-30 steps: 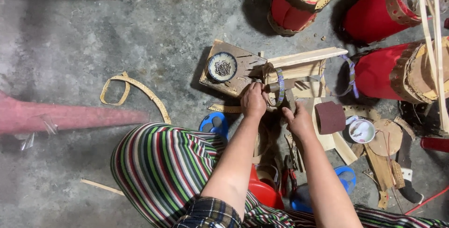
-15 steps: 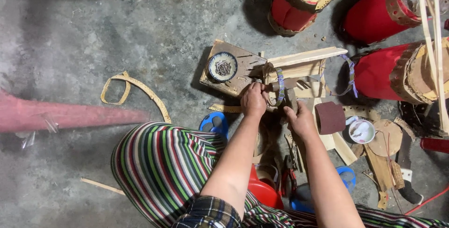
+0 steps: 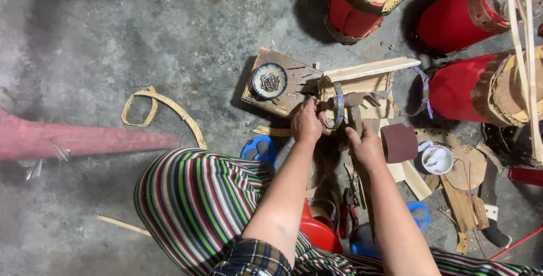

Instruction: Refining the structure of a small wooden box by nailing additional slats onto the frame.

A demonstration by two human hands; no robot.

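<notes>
**Both hands on a leather strap, low over the concrete floor**

Three red drums [image 3: 452,21] stand beyond the hands, up and to the right. A wooden board [image 3: 291,92] lies just beyond the left hand [image 3: 307,123], carrying a small bowl of nails [image 3: 270,80]. Both hands close on a brown leather strap [image 3: 345,106], its long axis running away from the person; the left pinches its near end, the right hand [image 3: 366,147] grips just beside it. A patterned band [image 3: 339,103] loops upright between them.
</notes>
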